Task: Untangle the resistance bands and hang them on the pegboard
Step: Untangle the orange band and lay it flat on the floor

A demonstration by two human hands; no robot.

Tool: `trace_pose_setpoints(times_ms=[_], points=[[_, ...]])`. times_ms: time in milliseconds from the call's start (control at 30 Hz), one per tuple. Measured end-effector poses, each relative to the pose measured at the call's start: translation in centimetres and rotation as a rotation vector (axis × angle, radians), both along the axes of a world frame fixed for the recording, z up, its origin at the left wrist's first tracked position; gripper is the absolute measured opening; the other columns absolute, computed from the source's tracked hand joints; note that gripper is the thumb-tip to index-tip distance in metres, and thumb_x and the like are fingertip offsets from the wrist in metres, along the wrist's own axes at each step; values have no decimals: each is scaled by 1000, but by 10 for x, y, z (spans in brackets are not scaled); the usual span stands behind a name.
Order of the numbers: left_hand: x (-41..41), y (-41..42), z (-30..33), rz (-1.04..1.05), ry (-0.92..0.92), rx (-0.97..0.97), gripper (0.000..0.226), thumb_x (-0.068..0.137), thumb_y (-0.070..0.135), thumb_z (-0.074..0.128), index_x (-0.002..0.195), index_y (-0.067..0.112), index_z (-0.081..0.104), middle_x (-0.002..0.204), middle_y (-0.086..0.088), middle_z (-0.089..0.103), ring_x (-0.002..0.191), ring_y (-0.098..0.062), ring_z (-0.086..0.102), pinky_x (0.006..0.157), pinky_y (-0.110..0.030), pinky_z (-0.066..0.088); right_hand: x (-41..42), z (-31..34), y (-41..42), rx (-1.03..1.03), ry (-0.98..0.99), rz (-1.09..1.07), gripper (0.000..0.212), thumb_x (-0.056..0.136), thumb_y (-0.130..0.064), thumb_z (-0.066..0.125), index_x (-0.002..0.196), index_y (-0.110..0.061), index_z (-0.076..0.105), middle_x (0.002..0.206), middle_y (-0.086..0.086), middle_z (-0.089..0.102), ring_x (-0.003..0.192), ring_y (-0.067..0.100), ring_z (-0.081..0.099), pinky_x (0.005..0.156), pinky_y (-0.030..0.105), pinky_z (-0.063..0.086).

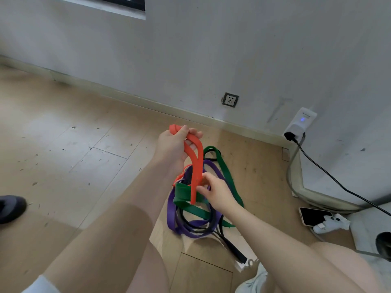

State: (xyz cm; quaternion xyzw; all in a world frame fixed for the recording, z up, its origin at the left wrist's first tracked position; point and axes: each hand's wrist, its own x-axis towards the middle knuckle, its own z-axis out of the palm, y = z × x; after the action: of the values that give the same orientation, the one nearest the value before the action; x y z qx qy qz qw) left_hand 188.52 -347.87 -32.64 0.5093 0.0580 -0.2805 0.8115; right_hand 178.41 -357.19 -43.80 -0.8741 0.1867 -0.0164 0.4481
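Left hand [172, 148]: gripping orange band [195, 166], lifted
Right hand [213, 190]: pinching the orange band lower
Floor [84, 144]: green band [224, 168], purple band [171, 214], black band [232, 248] tangled

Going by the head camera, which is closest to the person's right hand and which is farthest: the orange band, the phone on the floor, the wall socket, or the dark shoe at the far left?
From the right hand:
1. Orange band: touching, pinched in its fingers.
2. Phone: on the floor to the right.
3. Wall socket: up on the wall behind; too close to the phone to rank surely.
4. Dark shoe: far left edge.
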Motion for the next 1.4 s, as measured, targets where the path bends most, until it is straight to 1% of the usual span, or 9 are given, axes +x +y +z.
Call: trace_pose_setpoints(times_ms=[200,300,433,633,733,867,967,1133,1400], points=[[17,3,-5,83,88,-109,18,98,7,43,84,1,52,86,-15,61,77,-19,68,77,-30,57,8,16,-11,174,-65,-108,15,94,-19,51,81,-23,56,80,-3,64,79,16,65,78,36,56],[15,0,-2,60,109,-137,19,98,7,41,82,1,51,86,-16,61,78,-19,68,71,-29,57,-1,14,-15,183,35,43,14,93,-12,50,97,-24,56,97,-5,64,92,11,61,83,29,52],[3,-1,1,41,94,-55,17,98,10,43,85,3,50,87,-13,64,95,-24,65,90,-36,51,-5,-4,4,92,167,213,33,82,-16,59,111,-29,47,108,-4,60,106,12,54,91,30,47],[19,11,1,15,64,-205,21,101,12,31,110,0,46,114,-18,61,113,-27,56,96,-37,44,6,13,11,136,2,-65,6,95,-23,49,93,-27,54,85,-6,60,79,9,59,75,27,51],[22,17,-4,-192,-32,85,44,100,38,29,122,6,51,129,-9,56,131,-22,40,113,-44,23,13,53,-12,325,-121,-239,12,97,-18,47,91,-22,57,77,-1,60,74,16,58,76,36,52],[-15,18,1,-478,-508,442,30,98,35,40,114,20,60,111,6,65,101,3,58,86,-15,44,26,108,-31,547,-205,-321,20,97,-18,48,84,-10,61,62,-4,64,66,17,53,69,29,44],[-31,12,-3,-429,-804,369,31,92,19,56,122,24,54,110,12,64,99,6,60,83,-11,49,38,143,-29,768,-240,-314,19,96,-15,49,80,-9,58,56,-3,63,59,13,53,55,19,45],[-24,10,3,-226,-743,226,26,86,2,59,107,18,62,97,4,70,90,-4,66,83,-16,50,45,178,-28,959,-307,-307,15,96,-12,47,84,-8,55,58,0,67,57,9,60,45,13,46],[-17,8,1,-435,-684,229,27,86,4,61,110,15,64,84,1,69,75,-6,66,70,-17,52,44,163,-26,981,-267,-363,16,95,-10,50,83,-3,57,69,8,64,58,10,58,43,13,45]])
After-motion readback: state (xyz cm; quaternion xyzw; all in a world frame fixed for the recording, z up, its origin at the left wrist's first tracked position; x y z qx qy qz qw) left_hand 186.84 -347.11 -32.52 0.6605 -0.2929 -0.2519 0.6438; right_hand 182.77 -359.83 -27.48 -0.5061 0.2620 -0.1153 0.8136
